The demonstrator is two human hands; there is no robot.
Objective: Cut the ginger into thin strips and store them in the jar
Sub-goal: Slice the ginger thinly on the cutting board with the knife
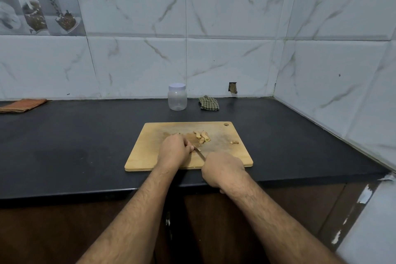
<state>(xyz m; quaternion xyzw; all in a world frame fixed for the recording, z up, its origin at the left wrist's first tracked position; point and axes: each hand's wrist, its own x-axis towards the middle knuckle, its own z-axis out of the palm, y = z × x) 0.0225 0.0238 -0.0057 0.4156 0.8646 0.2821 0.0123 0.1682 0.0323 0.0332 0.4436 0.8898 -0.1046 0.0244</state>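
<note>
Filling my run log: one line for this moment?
phase: cutting | right hand: steel knife | left hand: steadies ginger | clear lidded plastic jar: empty

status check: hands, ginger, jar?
Right hand grips knife, left hand curled at blade, what it holds hidden. Cut ginger on board. Jar behind, lid on, empty. Nothing in the way.

On the cutting board (150, 152) I see my left hand (174, 150) curled over something hidden, my right hand (222, 169) gripping the knife (199, 153). Ginger pieces (202, 136) lie beyond; the lidded jar (177, 97) stands behind on the surface (75, 135).
</note>
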